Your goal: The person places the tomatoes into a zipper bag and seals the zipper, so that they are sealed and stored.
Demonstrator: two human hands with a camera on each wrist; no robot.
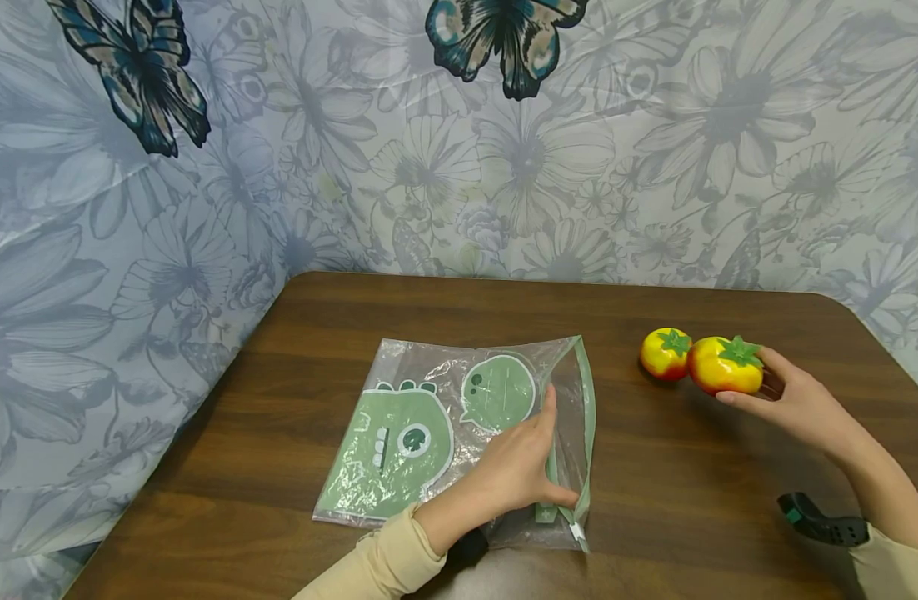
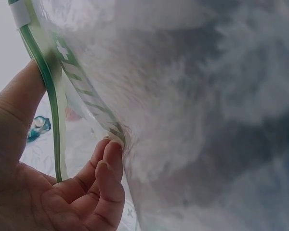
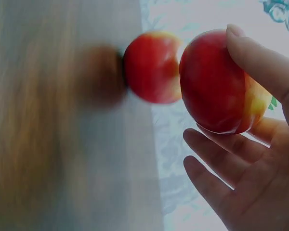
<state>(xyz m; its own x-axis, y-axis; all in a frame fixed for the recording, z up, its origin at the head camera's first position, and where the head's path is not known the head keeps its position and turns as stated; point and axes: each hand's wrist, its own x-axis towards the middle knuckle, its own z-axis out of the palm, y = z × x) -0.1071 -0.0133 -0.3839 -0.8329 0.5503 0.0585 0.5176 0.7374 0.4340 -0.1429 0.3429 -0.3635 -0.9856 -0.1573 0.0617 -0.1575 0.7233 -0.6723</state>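
Note:
A clear plastic zip bag (image 1: 474, 450) with green trim and printed green cartoon faces lies on the table. My left hand (image 1: 515, 467) is at its mouth, with thumb and fingers spread apart. In the left wrist view, the thumb touches the green zip edge (image 2: 55, 120), while the fingertips touch the opposite film. My right hand (image 1: 796, 400) grips a larger red-and-yellow tomato (image 1: 717, 367) between thumb and fingers. That tomato seems slightly raised in the right wrist view. Just left of it, a smaller tomato (image 1: 663, 357) sits on the table; both have green star-shaped tops.
The brown wooden table (image 1: 676, 517) has rounded back corners. Behind it hangs a floral wall covering (image 1: 534, 183) with dark butterfly figures. A black wrist device (image 1: 819, 521) is on the right forearm.

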